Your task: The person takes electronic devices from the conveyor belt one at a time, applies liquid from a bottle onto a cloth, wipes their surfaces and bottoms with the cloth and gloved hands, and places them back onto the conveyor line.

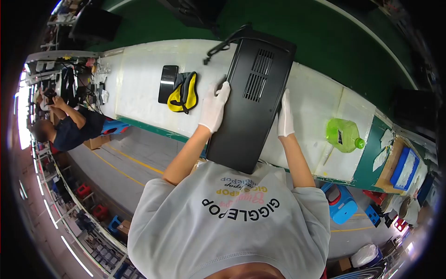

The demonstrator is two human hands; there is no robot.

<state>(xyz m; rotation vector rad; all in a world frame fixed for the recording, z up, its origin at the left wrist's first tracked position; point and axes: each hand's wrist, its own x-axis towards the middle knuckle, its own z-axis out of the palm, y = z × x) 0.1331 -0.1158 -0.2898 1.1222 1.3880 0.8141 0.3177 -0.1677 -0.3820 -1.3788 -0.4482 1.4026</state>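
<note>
A long black appliance casing with two slotted vent panels lies lengthwise before me, its near end close to my shirt. What kind of device it is, I cannot tell. My left hand, in a white glove, grips its left side with the thumb along the edge. On the opposite side my right hand, also gloved, presses against the casing; its fingertips are partly hidden. A black cord trails from the far end. Left of my left hand are a yellow and black cloth item and a dark glossy phone-like slab.
The white worktable has a green front edge. A green plastic bottle lies to the right, beyond it a blue tray. A blue stool stands below. At far left another person works.
</note>
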